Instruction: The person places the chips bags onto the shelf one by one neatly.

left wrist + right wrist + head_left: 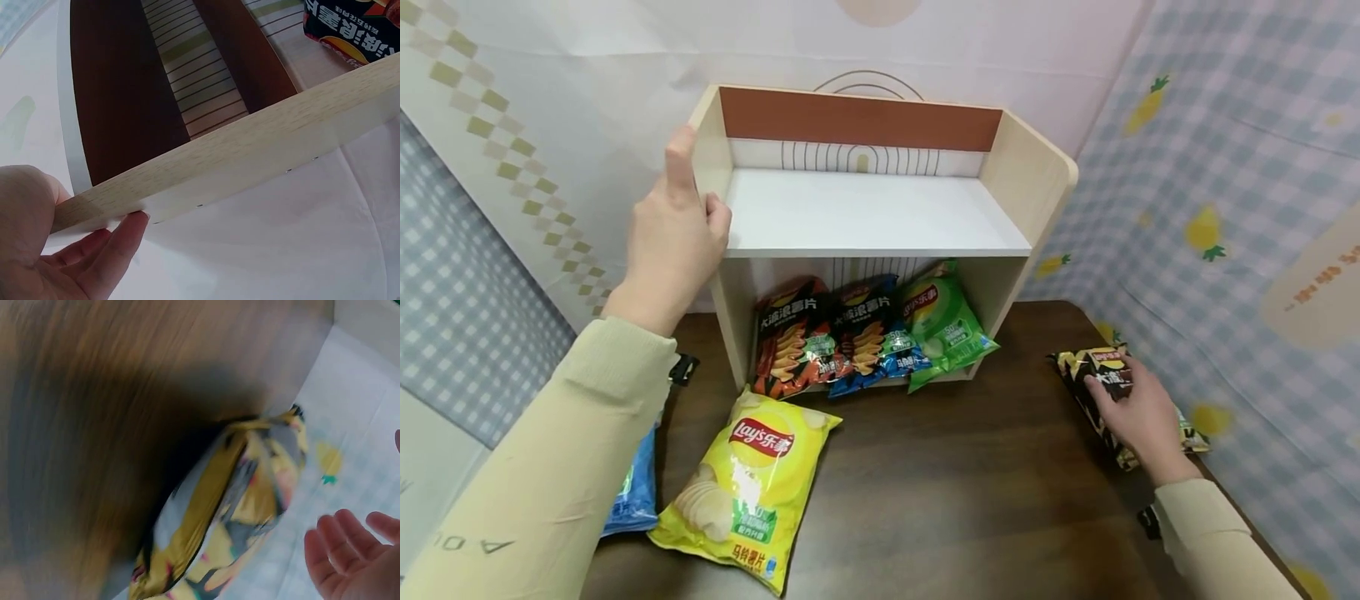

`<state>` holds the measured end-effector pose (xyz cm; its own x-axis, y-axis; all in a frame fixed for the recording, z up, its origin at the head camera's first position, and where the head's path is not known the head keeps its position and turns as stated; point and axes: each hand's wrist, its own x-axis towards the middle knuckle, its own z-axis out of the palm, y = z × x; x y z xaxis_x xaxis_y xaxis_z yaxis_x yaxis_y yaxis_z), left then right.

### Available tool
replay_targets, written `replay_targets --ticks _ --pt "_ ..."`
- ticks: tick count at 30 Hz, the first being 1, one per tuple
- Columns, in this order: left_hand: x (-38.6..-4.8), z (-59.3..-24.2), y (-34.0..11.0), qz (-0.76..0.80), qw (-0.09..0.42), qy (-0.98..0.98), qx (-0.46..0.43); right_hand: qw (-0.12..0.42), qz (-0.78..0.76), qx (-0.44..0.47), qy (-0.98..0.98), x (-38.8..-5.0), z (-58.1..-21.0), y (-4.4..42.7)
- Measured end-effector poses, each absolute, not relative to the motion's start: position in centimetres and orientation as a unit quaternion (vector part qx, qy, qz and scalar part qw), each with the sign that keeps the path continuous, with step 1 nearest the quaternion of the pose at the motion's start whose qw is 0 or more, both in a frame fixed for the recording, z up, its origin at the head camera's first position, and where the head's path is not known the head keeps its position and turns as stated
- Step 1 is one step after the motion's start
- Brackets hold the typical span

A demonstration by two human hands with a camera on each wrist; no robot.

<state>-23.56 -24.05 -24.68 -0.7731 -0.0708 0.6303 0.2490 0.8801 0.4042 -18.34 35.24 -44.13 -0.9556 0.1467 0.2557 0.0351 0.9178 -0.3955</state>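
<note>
In the head view, a person's left hand (pixel 673 233) steadied a wooden shelf (pixel 872 208) by its side; the right hand (pixel 1138 417) was poised over a black-and-gold chip bag (pixel 1101 379) at the right of the counter (pixel 940 483); the step appeared to be a reach for that bag, and the next move called for closing on it; in the left wrist view, thumb and fingers pinched the side panel (pixel 250 140); in the right wrist view, fingers lay moderately open, slightly bent, apparently clear of the bag.
</note>
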Motion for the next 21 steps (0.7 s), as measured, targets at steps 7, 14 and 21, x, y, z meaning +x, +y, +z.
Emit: replay_targets --ticks 7,14,21 --pt "-23.7 -24.6 -23.9 -0.258 0.333 -0.906 -0.047 0.092 0.186 -0.073 -0.976 -19.9 -44.7 37.9" --pt "-23.8 -24.7 -23.8 -0.252 0.329 -0.909 -0.046 0.016 0.159 -0.087 -0.983 -20.7 -44.9 39.8" --pt "-23.7 -24.9 -23.9 -0.254 0.34 -0.904 -0.05 -0.054 0.115 -0.088 -0.988 -21.2 -45.7 40.7"
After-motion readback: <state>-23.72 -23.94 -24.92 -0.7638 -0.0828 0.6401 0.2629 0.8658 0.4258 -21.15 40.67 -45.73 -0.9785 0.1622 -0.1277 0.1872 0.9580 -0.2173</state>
